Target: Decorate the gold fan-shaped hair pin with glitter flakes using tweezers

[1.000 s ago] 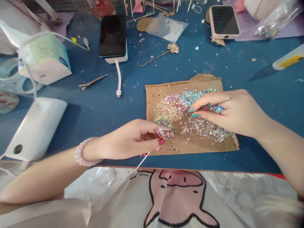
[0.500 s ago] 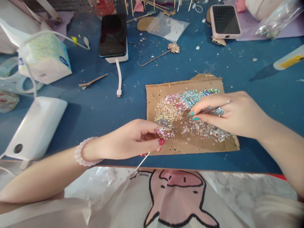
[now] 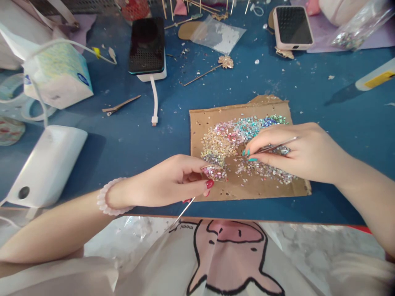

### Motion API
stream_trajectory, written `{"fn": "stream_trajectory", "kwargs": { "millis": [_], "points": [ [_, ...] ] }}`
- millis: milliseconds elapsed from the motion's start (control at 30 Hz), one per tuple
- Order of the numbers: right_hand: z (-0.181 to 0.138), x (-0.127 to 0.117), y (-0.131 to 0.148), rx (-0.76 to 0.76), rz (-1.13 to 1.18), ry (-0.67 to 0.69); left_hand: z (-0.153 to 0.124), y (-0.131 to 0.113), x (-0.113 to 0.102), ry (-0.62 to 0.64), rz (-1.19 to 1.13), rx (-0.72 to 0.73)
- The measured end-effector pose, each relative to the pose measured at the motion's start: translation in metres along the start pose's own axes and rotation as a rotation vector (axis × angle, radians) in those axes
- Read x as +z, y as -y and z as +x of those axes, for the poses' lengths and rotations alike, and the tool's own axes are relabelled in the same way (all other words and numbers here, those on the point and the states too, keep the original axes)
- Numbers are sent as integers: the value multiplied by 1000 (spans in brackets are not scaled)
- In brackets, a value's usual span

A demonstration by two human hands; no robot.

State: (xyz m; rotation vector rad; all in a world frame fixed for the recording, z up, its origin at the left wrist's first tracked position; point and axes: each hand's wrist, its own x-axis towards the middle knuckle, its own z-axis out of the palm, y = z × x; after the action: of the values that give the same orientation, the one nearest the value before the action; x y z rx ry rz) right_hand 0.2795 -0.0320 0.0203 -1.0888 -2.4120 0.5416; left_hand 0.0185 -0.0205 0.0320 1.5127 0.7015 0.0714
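Note:
My left hand [image 3: 168,183] is closed on a hair stick with a small fan-shaped ornament [image 3: 215,173]. Its ornament shows pinkish glittering bits inside a thin metal rim, and the metal shaft [image 3: 186,209] points down toward my lap. In my right hand [image 3: 317,154], thumb and fingers pinch metal tweezers [image 3: 282,143]. The tweezer tips are low over a cardboard sheet [image 3: 222,192], between piles of shiny chips; whether they grip a chip is too small to tell. Yellowish chips [image 3: 216,142], turquoise chips [image 3: 245,126] and silvery chips [image 3: 277,172] lie in colour groups on the sheet.
A phone [image 3: 147,45] rests on a white block with a short cable [image 3: 154,100]. A hair clip [image 3: 121,105] and another hair stick [image 3: 226,62] lie behind my hands. To the left are a power bank [image 3: 49,164] and tissue pack [image 3: 61,76]; a white bottle [image 3: 378,76] is at right.
My right hand with the tweezers has shifted slightly down, toward me. The tweezer tips sit a little lower over the cardboard. My left hand and the hair stick look unmoved.

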Motion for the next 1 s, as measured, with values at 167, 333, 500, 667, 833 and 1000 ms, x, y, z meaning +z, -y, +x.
{"fn": "stream_trajectory", "kwargs": {
  "millis": [167,333,500,667,833,1000],
  "points": [
    [1,-1,0,-9,3,-5,0,0,0,-6,6,6],
    [-1,-5,-2,-17,39,24,0,0,-3,29,56,6],
    [-4,-11,-3,-40,64,82,0,1,-3,36,39,13],
    [-5,-13,-3,-42,97,157,0,1,-2,34,53,1],
    [-5,-13,-3,-50,97,173,1,1,-3,27,44,11],
    [-6,-15,-1,-46,113,190,2,1,-3,28,43,-9]
  ]
}}
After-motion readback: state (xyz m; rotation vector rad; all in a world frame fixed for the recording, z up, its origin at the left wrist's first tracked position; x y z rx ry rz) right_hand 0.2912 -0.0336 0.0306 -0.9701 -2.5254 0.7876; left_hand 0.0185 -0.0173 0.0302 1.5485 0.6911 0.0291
